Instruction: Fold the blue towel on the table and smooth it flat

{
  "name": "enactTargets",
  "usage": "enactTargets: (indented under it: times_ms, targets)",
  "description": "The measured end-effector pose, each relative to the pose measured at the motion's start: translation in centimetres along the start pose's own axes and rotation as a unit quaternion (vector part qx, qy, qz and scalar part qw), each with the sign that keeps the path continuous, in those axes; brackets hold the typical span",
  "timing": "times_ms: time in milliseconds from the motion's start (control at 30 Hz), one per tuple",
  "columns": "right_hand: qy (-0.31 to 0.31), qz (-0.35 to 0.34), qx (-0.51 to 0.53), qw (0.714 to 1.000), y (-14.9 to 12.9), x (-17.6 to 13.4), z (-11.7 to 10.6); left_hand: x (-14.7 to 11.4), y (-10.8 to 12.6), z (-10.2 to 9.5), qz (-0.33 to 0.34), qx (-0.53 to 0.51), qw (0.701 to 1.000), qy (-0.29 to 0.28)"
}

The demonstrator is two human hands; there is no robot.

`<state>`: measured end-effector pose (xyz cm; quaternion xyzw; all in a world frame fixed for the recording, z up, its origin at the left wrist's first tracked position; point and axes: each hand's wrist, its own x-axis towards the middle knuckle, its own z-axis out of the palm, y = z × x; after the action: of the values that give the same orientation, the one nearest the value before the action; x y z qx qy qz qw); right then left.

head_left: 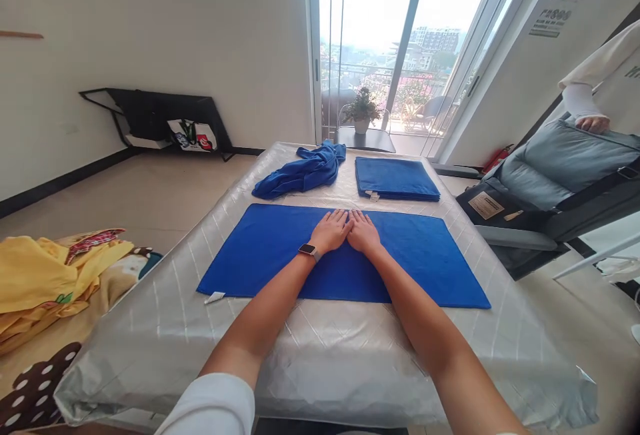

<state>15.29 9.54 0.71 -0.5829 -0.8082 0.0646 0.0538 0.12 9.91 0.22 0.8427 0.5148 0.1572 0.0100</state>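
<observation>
A blue towel [420, 258] lies spread flat across the table, its long side running left to right. A small white tag [215, 297] sticks out at its near left corner. My left hand [330, 231], with a watch on the wrist, rests flat near the towel's far edge. Beside it my right hand [363, 230] also lies flat on the cloth, the two hands touching at the thumbs. Behind the spread towel are a crumpled blue towel [305, 170] on the left and a neat stack of folded blue towels [397, 178] on the right.
A silvery quilted cover [340, 355] drapes the table. Yellow cloth [40, 275] is heaped at the left. Another person's hand [593, 123] rests on a grey padded item [560, 155] at the right. A potted plant [363, 112] stands by the glass door.
</observation>
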Motion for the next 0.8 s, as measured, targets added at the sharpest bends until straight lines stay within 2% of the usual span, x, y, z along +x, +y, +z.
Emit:
enactTargets:
  times_ms: [100,167,267,333,433,567,633,700,800]
  targets:
    - [0.006,0.01,0.001,1.0,0.1,0.3,1.4,0.2,0.1,1.8,-0.033,-0.016,0.999,-0.035]
    - [0.01,0.01,0.006,1.0,0.2,0.3,1.7,0.2,-0.1,2.3,-0.036,-0.019,0.998,-0.043]
    - [-0.001,0.011,0.013,1.0,0.7,0.3,1.3,0.0,-0.7,2.1,-0.037,-0.018,0.998,-0.054]
    - [-0.011,0.021,0.012,1.0,2.2,0.1,0.9,-0.4,-2.0,1.5,-0.053,-0.014,0.996,-0.068]
    - [-0.017,0.063,-0.007,0.998,7.5,-1.3,0.0,-1.9,-6.1,0.0,-0.107,0.002,0.991,-0.08]
    - [-0.007,0.149,-0.046,0.988,17.8,-4.6,-1.1,-5.7,-14.4,-2.5,-0.208,0.028,0.974,-0.08]
    - [-0.001,0.189,-0.048,0.981,21.9,-6.1,-1.5,-7.6,-17.9,-3.2,-0.246,0.043,0.966,-0.069]
    - [0.0,0.208,-0.046,0.977,24.3,-7.0,-1.6,-8.8,-20.1,-3.5,-0.27,0.054,0.959,-0.059]
    - [0.005,0.21,-0.044,0.977,25.3,-7.2,-1.4,-9.4,-21.2,-3.4,-0.283,0.066,0.955,-0.054]
